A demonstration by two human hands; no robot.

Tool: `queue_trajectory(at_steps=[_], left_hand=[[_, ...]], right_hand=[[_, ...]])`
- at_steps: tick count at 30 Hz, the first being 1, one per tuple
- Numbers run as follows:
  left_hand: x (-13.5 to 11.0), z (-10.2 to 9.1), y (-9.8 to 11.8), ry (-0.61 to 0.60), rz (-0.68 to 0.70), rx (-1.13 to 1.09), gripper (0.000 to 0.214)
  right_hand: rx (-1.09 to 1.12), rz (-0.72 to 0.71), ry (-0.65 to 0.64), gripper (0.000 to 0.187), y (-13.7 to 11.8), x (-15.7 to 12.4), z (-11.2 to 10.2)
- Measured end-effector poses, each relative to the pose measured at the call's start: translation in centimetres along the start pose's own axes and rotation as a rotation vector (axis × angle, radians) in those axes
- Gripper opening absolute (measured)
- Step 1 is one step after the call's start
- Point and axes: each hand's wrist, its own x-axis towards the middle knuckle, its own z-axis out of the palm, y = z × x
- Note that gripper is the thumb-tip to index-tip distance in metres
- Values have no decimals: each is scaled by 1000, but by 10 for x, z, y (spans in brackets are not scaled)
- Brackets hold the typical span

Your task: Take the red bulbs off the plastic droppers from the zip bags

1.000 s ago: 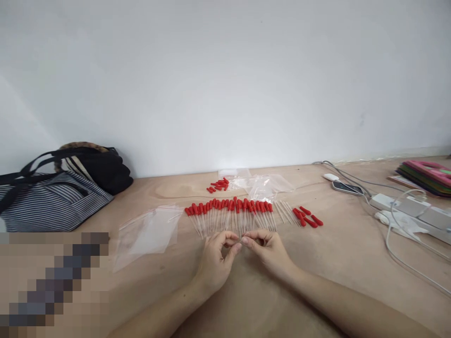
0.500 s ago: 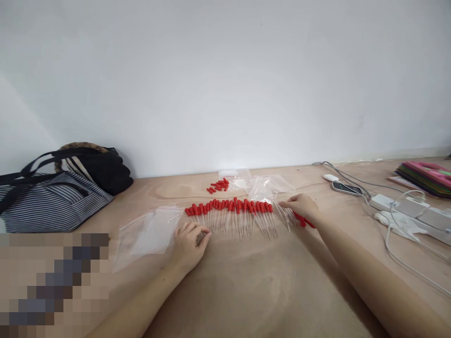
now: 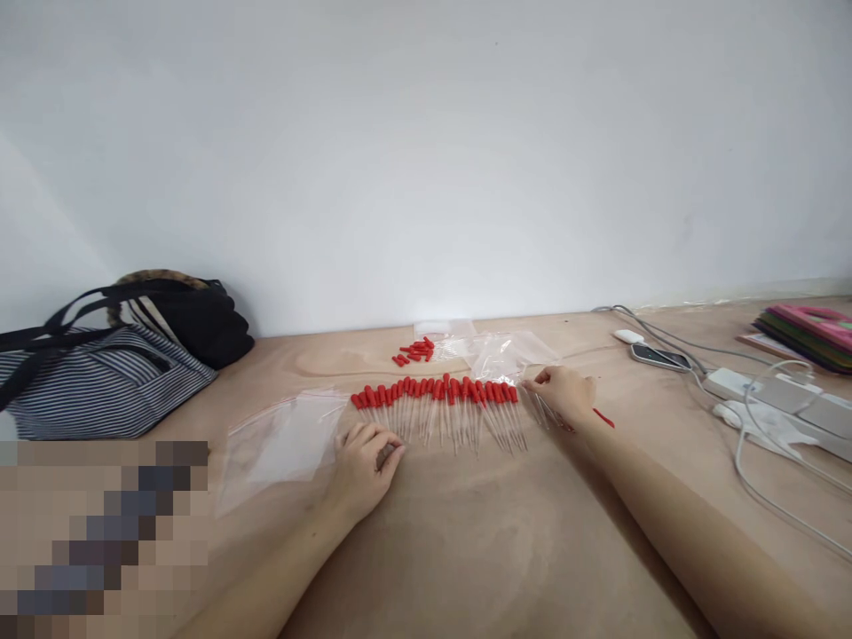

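Note:
A row of droppers [image 3: 436, 399] with red rubber bulbs and thin clear tubes is fanned across the wooden table in front of me. My left hand [image 3: 365, 466] rests at the row's left front, its fingers curled in and thumb close to them; whatever they may hold is hidden. At the right end, my right hand [image 3: 563, 392] pinches a thin glass tube, with more loose tubes [image 3: 544, 410] below the fingers, partly covered by the palm. A red piece [image 3: 604, 418] shows beside the right wrist. Several loose red bulbs [image 3: 416, 351] lie behind the row.
Clear plastic bags [image 3: 509, 355] lie behind the row, others [image 3: 286, 439] to its left. A striped bag [image 3: 99, 377] stands far left. On the right are a phone-like device [image 3: 658, 357], a power strip [image 3: 778, 399] with cables, and coloured sheets [image 3: 808, 335].
My right hand has turned and closed in over the loose tubes, covering more of the red pieces beneath it. The left hand stays nearly in place; the view shifts slightly.

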Motion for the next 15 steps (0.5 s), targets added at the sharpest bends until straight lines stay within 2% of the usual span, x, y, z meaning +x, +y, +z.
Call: queue_trajectory(at_steps=[2, 5, 9, 12, 15], left_hand=[[0, 0, 0, -5, -5, -5, 12], [0, 0, 0, -5, -1, -6, 12], [0, 0, 1, -2, 4, -11, 12], [1, 0, 1, -2, 14, -14, 11], [1, 0, 2, -4, 23, -7, 11]], right_hand=[[48, -51, 42, 29, -8, -8, -1], [114, -198, 24, 27, -24, -27, 0], [37, -377, 5, 23, -46, -51, 8], [-59, -401, 20, 20, -56, -60, 14], [-114, -368, -32, 22, -63, -62, 18]])
